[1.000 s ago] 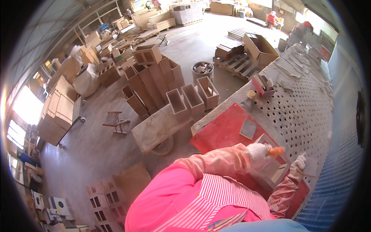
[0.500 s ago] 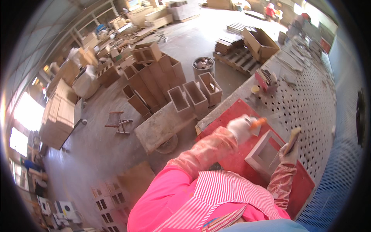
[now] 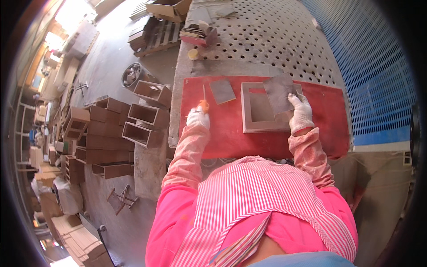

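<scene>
- Left hand [image 3: 198, 118], in a white glove, is closed around the orange handle of a thin tool [image 3: 204, 100]; the thin shaft points away from the knuckles, over the red mat [image 3: 222, 133].
- Right hand [image 3: 300, 114], also in a white glove, is clamped on the near edge of a flat grey sheet [image 3: 279, 91]; fingers lie on top of it, thumb not visible.
- The grey sheet lies tilted over the far right corner of a shallow square frame [image 3: 262, 109], touching its rim.
- The frame lies flat on the red mat, directly to the left of the right hand and partly under its fingers; its open middle shows a grey bottom.
- A second, smaller grey square piece [image 3: 222, 91] lies flat on the mat between the two hands, just right of the tool shaft and just left of the frame; it is not touching either hand.
- The mat rests on a perforated grey table [image 3: 267, 40], which stretches beyond both hands.
- Far beyond the left hand, near the table edge: a small round yellowish object [image 3: 193, 54] and a stack of flat pieces [image 3: 200, 33].
- Left of the left hand, down on the floor: several open rectangular brown boxes [image 3: 133, 120] stacked side by side.
- Right of the right hand: a blue mesh panel [image 3: 373, 66].
- Both sleeves are pink; a pink-and-white striped apron [image 3: 258, 200] fills the lower view.
</scene>
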{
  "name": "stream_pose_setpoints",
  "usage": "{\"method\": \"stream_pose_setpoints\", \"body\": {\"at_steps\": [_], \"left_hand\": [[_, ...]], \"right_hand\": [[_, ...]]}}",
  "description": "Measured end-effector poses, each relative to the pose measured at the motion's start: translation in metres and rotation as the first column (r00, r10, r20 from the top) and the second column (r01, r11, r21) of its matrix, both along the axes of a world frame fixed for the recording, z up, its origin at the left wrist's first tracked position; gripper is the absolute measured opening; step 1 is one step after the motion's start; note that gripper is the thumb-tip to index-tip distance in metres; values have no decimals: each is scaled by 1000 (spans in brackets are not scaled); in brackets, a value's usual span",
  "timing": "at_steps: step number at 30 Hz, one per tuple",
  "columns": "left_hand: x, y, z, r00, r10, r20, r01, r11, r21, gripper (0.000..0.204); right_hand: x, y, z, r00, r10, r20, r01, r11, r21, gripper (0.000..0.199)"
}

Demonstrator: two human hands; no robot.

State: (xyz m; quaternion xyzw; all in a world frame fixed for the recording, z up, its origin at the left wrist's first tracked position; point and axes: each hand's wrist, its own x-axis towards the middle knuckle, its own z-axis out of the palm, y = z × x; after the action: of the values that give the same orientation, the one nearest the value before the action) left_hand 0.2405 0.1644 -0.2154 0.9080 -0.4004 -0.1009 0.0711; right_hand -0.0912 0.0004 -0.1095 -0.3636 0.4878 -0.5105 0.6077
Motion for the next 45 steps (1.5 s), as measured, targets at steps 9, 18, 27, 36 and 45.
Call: {"method": "stream_pose_setpoints", "body": {"at_steps": [9,18,27,36,45], "left_hand": [[-169,-42,135,-64,-475,-878,-371,828,-421,33],[-221,-73,116,573,-722,-388,634,691,-348,65],[-211,-96,71,482,-876,-24,874,482,-62,48],[-220,-101,75,504,-863,-39,860,505,-73,47],[-220,-103,71,506,-858,-90,848,514,-128,47]], "right_hand": [[-11,89,34,703,-2,-711,-558,618,-554,61],[-118,23,6,864,263,430,-351,926,137,32],[-150,-36,-74,643,434,-631,-429,887,174,31],[-65,-171,-101,830,344,-440,-324,938,123,28],[-147,-52,-84,756,455,-470,-480,874,74,26]]}}
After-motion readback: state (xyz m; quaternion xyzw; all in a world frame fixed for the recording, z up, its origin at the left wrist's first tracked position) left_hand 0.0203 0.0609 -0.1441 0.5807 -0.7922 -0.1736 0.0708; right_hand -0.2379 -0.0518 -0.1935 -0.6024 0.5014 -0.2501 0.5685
